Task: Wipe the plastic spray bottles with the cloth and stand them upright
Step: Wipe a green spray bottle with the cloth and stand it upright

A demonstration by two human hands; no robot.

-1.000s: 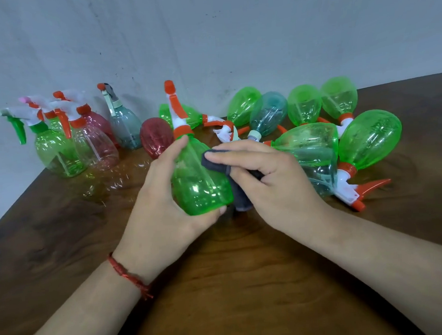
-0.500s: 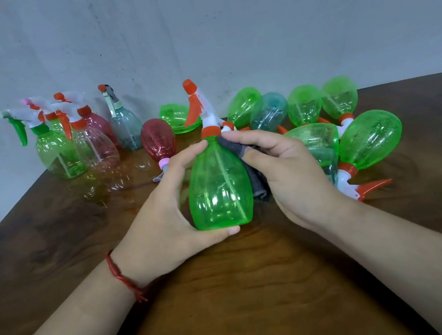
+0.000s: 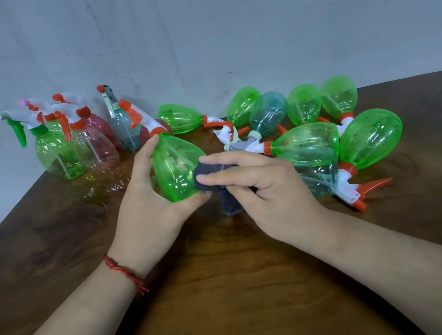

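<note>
On the wooden table, several bottles lying at right look unwiped, while about five stand upright at left. Mid-table, the left hand grips a tilted green spray bottle — the right hand pinches the dark grey cloth against it.

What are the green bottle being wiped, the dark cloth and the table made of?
Green bottle: thin translucent plastic, glossy with highlights. Cloth: soft dark-grey fabric, matte, hanging limp. Table: wood or wood-look laminate, brown grain, slight sheen.
</note>
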